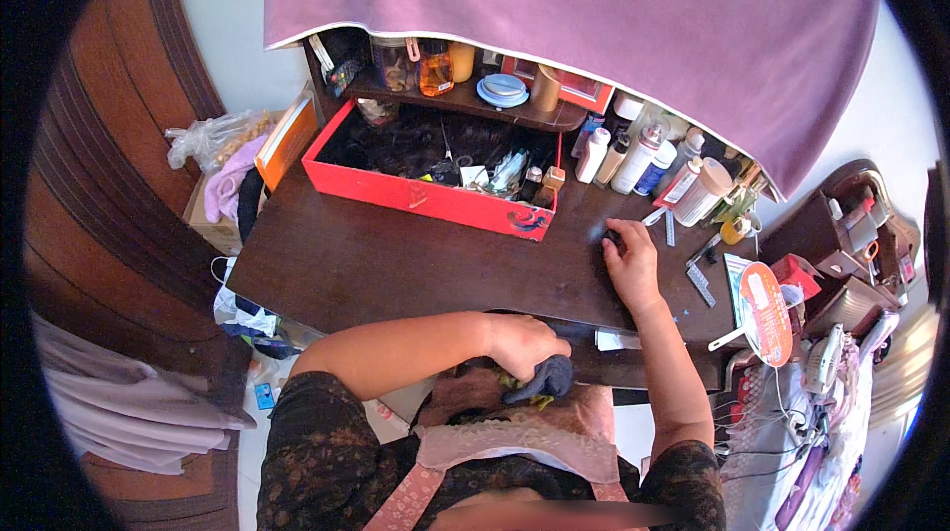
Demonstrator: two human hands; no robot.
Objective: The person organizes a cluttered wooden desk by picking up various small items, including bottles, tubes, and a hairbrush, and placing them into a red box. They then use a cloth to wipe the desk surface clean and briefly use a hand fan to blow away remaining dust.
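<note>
My left hand [523, 344] grips a bunched dark grey cloth [549, 379] with a yellow-green part, close to my body at the front edge of the dark wooden desk [415, 256]. Farther in, my right hand [634, 264] pinches a small black object [613, 237] at the desktop; what it is cannot be made out. A long red box [423, 197] lies left of that hand, holding a black furry-looking mass, small bottles and packets. Right behind the hand stand several bottles, among them a white pump bottle [640, 156].
A purple cloth [564, 19] hangs over the upper shelf. The shelf [453, 102] carries a bottle of orange liquid [436, 71] and a blue round container [502, 90]. At right lie an orange hand fan [766, 312] and a hinged plastic strip [700, 284]. An orange board [286, 134] leans at the left.
</note>
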